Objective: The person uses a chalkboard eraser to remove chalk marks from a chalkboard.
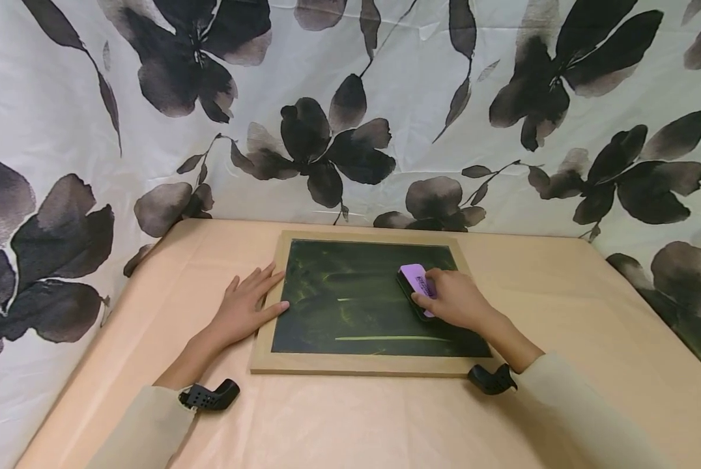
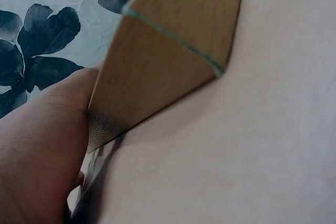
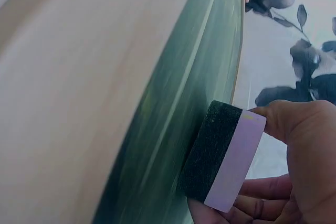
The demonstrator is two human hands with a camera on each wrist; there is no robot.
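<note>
A chalkboard (image 1: pixel 362 267) with a pale wooden frame lies on the table, its dark green surface smeared with yellowish chalk. One bold chalk line (image 1: pixel 391 339) runs along its lower part, with fainter streaks above. My right hand (image 1: pixel 458 299) grips a purple chalkboard eraser (image 1: pixel 415 277) by its sides, thumb and fingers on opposite edges. In the right wrist view the eraser's black felt (image 3: pixel 212 148) faces the board. My left hand (image 1: pixel 247 306) rests with spread fingers on the frame's left side, the thumb reaching the green surface.
A peach-coloured cloth (image 1: pixel 561 312) covers the table around the board. Behind it hangs a white curtain (image 1: pixel 421 65) printed with dark flowers. Each wrist wears a black camera, the left one (image 1: pixel 210 395) beside the board's lower left, the right one (image 1: pixel 492 379) by its lower right corner.
</note>
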